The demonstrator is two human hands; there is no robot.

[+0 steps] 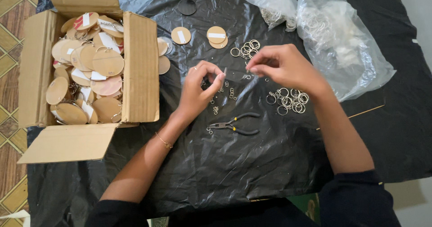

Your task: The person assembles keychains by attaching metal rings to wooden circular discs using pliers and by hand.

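While both hands hover close together above the black plastic sheet point(225, 164), each pinches something tiny: the left hand point(200, 85) has thumb and forefinger closed on what looks like a small metal ring, and the right hand point(281, 65) pinches a similar small piece at its fingertips, though the piece itself is too small to make out. Such parts are probably light, stiff and slick, easily dropped, so a fingertip pinch at the rim seems the sensible hold. More small rings and chain links point(222, 92) lie scattered just below the hands, with a heap of key rings point(288, 100) near the right wrist and another cluster point(246, 48) above. Black-handled pliers point(234, 126) lie untouched nearby. A cardboard box point(141, 69) at the left holds round wooden discs point(90, 69); a few more discs point(217, 36) lie loose. Clear bags point(342, 42) of rings sit at the upper right. The sheet is crinkled and glossy, laid over a patterned tile floor point(11, 24).
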